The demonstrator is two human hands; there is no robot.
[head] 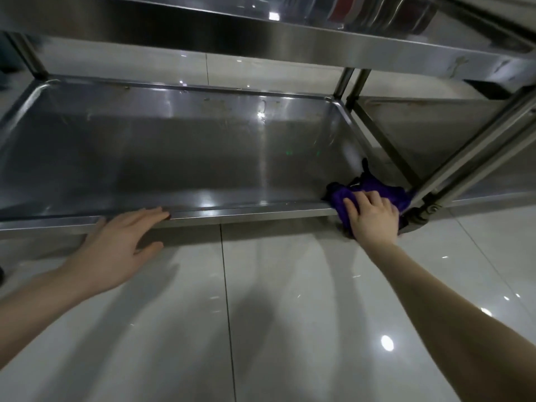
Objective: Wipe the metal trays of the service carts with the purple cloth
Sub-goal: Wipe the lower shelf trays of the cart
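The bottom metal tray [179, 158] of a service cart lies low over the floor and fills the middle of the view. A crumpled purple cloth [377, 190] drapes over the tray's front right corner. My right hand [372, 217] lies on top of the cloth with its fingers curled over it, pressing it onto the rim. My left hand [121, 248] is flat, its straight fingertips resting on the tray's front rim near the middle left.
An upper tray [261, 33] overhangs the bottom one. Cart posts [475, 158] and a caster [420, 216] stand just right of the cloth. A second cart's lower tray [435, 123] sits at the right. Glossy white floor tiles [261, 329] lie in front.
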